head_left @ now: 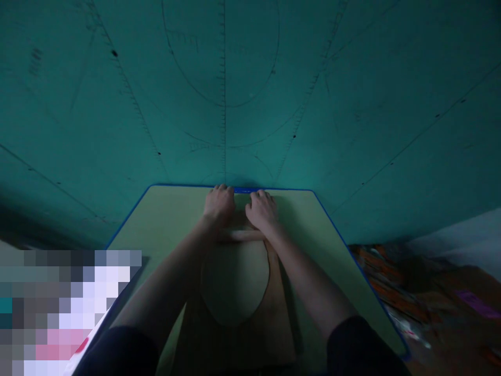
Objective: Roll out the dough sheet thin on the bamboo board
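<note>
In the head view, a round, flat sheet of dough (237, 282) lies on a wooden board (270, 339). Across its far end runs a pale rolling pin (242, 236), its ends hidden by my wrists and forearms. My left hand (219, 202) is beyond the pin near the table's far edge, its fingers curled down. Beside it on the right, my right hand (262, 206) is closed in much the same way. What lies under the fingers of either hand is hidden. A narrow gap separates the two hands.
The pale table (313, 250) has a blue edge and stands against a green wall (250, 125) marked with drawn lines and circles. On the floor at the right are cardboard (462, 284) and plastic wrapping (415, 331). A blurred-out patch covers the lower left.
</note>
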